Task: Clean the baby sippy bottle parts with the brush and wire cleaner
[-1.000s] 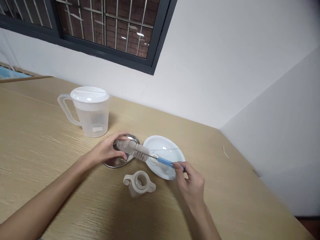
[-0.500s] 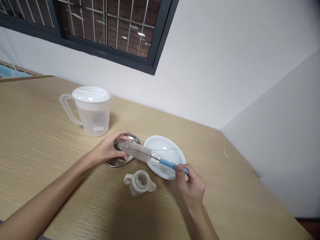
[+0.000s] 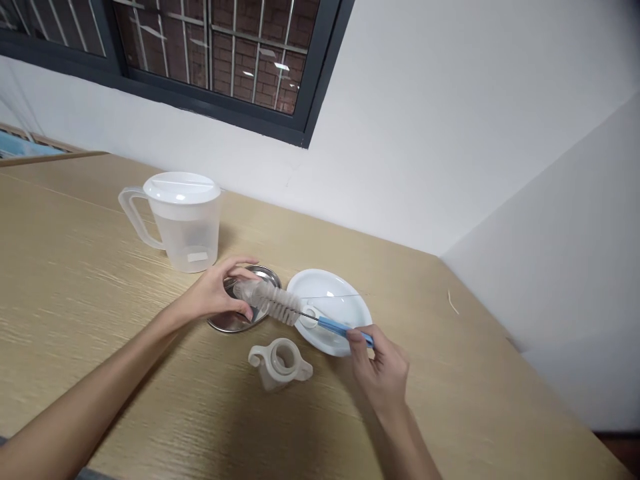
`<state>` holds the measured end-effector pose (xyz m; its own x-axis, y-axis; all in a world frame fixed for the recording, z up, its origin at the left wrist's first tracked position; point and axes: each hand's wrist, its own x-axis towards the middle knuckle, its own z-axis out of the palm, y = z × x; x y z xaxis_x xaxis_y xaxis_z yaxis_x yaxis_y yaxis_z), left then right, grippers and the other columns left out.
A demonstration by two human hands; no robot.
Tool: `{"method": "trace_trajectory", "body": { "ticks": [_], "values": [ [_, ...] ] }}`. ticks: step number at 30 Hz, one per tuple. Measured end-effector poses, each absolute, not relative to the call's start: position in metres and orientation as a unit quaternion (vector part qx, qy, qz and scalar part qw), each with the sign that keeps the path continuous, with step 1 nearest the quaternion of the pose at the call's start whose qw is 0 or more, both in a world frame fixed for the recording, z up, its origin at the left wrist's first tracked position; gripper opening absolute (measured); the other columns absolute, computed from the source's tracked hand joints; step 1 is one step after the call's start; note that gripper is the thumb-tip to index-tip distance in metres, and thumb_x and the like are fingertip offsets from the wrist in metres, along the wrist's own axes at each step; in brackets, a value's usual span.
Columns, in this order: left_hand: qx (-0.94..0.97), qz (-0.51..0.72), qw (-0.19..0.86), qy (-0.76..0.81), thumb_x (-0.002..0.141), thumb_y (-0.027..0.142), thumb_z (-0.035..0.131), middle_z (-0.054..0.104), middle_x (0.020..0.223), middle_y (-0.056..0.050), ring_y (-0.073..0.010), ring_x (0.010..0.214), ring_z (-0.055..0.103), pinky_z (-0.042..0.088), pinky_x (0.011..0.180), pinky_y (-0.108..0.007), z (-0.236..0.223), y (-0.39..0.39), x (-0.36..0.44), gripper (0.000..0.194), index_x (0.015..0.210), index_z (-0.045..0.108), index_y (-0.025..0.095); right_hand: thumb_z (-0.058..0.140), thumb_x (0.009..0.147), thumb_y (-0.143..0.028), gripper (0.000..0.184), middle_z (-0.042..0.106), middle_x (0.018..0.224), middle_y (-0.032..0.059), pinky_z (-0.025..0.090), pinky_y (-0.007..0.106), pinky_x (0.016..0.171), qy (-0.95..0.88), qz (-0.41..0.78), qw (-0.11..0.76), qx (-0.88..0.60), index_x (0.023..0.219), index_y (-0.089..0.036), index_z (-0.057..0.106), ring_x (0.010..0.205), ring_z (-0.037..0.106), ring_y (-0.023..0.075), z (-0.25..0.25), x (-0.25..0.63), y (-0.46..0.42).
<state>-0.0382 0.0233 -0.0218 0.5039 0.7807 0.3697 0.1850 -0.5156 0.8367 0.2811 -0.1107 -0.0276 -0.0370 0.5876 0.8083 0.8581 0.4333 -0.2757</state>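
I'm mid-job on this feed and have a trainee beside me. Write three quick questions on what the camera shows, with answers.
1. Multiple choice: what colour is the brush handle gripped by the right hand?
A) Red
B) Blue
C) Green

2. True or false: the two-handled piece stands on the table, with neither that hand nor the left hand touching it.

3. Fill the gap: the small white part lies in the ____ dish, not on the metal tray.

Key: 1. B; 2. true; 3. white
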Motion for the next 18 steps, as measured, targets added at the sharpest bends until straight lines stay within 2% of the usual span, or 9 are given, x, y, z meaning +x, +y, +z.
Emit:
{"method": "trace_trajectory", "body": {
  "ticks": [2,4,6,7,11,15,18],
  "values": [
    [0.781,0.387,0.377,0.313,0.054,0.031,0.096,0.075,0.116,-0.008,-0.0281,0.117,0.066,0.044,0.107,-0.042,-0.023,0.023,-0.038,0.092,0.134,0.05,0.026,0.057,0.098,-0.03,0.026,0.048,0.052,-0.0067,0.033,0.021,0.041,-0.693,-0.105,0.474,-0.533,0.075,-0.019,0.063,0.04,0.039,0.0063,-0.025,0.279,-0.11],
    [0.773,0.386,0.388,0.321,0.053,0.031,0.096,0.076,0.114,-0.008,-0.0279,0.115,0.067,0.045,0.105,-0.041,-0.023,0.023,-0.039,0.095,0.135,0.049,0.026,0.06,0.096,-0.03,0.014,0.058,0.064,-0.0039,0.042,0.02,0.047,-0.682,-0.065,0.499,-0.53,0.095,-0.018,0.066,0.048,0.05,0.0083,-0.025,0.277,-0.109],
    [0.76,0.386,0.407,0.33,0.052,0.031,0.096,0.076,0.111,-0.007,-0.0272,0.112,0.068,0.048,0.101,-0.04,-0.022,0.023,-0.039,0.099,0.138,0.047,0.025,0.064,0.093,-0.03,0.027,0.066,0.082,0.0014,0.051,0.022,0.056,-0.672,-0.046,0.53,-0.515,0.117,-0.018,0.062,0.061,0.061,0.0115,-0.027,0.276,-0.108],
    [0.753,0.386,0.416,0.333,0.053,0.03,0.096,0.077,0.11,-0.007,-0.0269,0.111,0.069,0.049,0.099,-0.039,-0.021,0.023,-0.039,0.1,0.138,0.046,0.025,0.065,0.092,-0.03,0.031,0.068,0.088,0.0032,0.053,0.023,0.059,-0.668,-0.046,0.541,-0.509,0.12,-0.018,0.06,0.065,0.063,0.0125,-0.03,0.276,-0.108],
    [0.737,0.399,0.437,0.329,0.051,0.027,0.096,0.077,0.109,-0.008,-0.0264,0.109,0.069,0.05,0.096,-0.038,-0.019,0.022,-0.039,0.099,0.137,0.047,0.023,0.066,0.092,-0.031,0.016,0.069,0.081,0.0027,0.049,0.021,0.05,-0.646,-0.066,0.557,-0.517,0.104,-0.019,0.067,0.057,0.06,0.0113,-0.041,0.279,-0.108],
    [0.713,0.401,0.479,0.317,0.053,0.026,0.095,0.078,0.106,-0.008,-0.027,0.104,0.071,0.053,0.092,-0.039,-0.02,0.021,-0.036,0.097,0.137,0.047,0.023,0.065,0.093,-0.044,0.028,0.067,0.068,0.0012,0.045,0.022,0.045,-0.621,-0.049,0.574,-0.532,0.1,-0.018,0.069,0.049,0.057,0.0114,-0.044,0.283,-0.111],
    [0.717,0.4,0.478,0.311,0.051,0.026,0.096,0.078,0.107,-0.009,-0.0299,0.11,0.07,0.051,0.099,-0.044,-0.022,0.02,-0.033,0.096,0.135,0.05,0.022,0.061,0.093,-0.055,0.038,0.062,0.057,-0.0017,0.041,0.022,0.045,-0.605,-0.045,0.558,-0.566,0.085,-0.018,0.068,0.044,0.052,0.0102,-0.039,0.284,-0.114]
  ]
}}
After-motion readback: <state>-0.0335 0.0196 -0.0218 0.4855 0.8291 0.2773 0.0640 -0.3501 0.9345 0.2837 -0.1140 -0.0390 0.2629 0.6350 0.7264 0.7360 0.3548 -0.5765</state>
